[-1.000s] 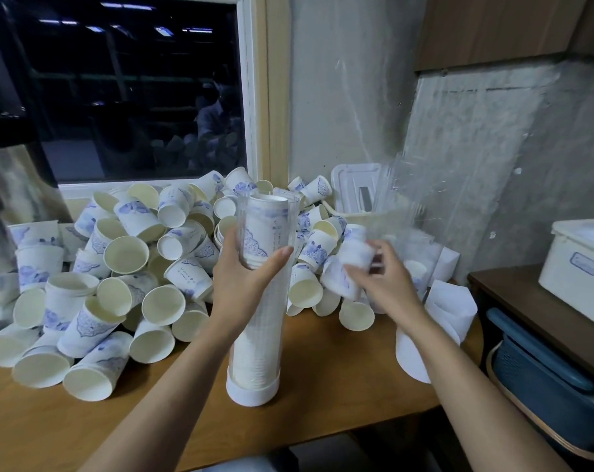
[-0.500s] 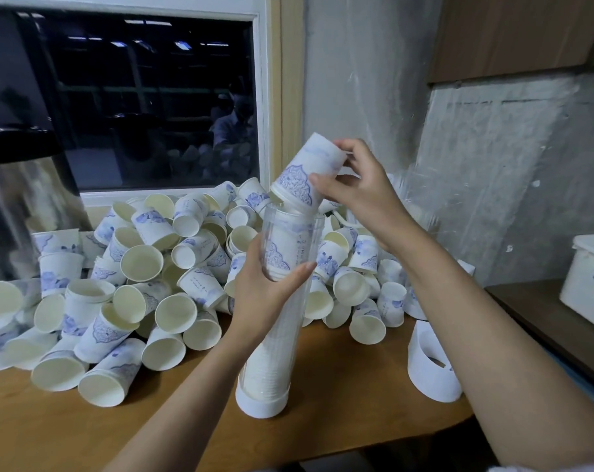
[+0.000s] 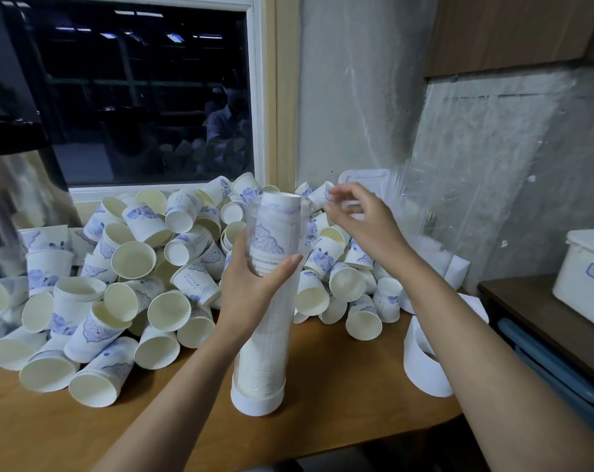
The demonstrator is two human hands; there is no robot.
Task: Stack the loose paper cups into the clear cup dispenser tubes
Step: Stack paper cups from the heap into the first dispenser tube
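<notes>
Item: clear dispenser tube (image 3: 255,221), upright on the wooden bench (image 3: 84,430), seated in a white base cap (image 3: 257,401). Contents: nested stack of cups (image 3: 263,359) filling the tube almost to the rim. The top cup (image 3: 281,203) is bottom up, blue-patterned, and projects just above the rim. Left hand (image 3: 251,287): wrapped round the tube's upper part, thumb across the front, fingers behind. Right hand (image 3: 360,221): raised just beside the tube's mouth on the right, not touching it. Its fingers are loosely curled and parted, with nothing visible between them; the tips are slightly blurred. Loose paper cups (image 3: 132,257): large heap, white with blue print, mostly on their sides, spread over the bench behind and to both sides of the tube, reaching back to the sill of the window (image 3: 135,97). Also present: white paper band (image 3: 425,366) standing on the bench at right; white lidded box (image 3: 585,270) on a dark side table (image 3: 527,308).
</notes>
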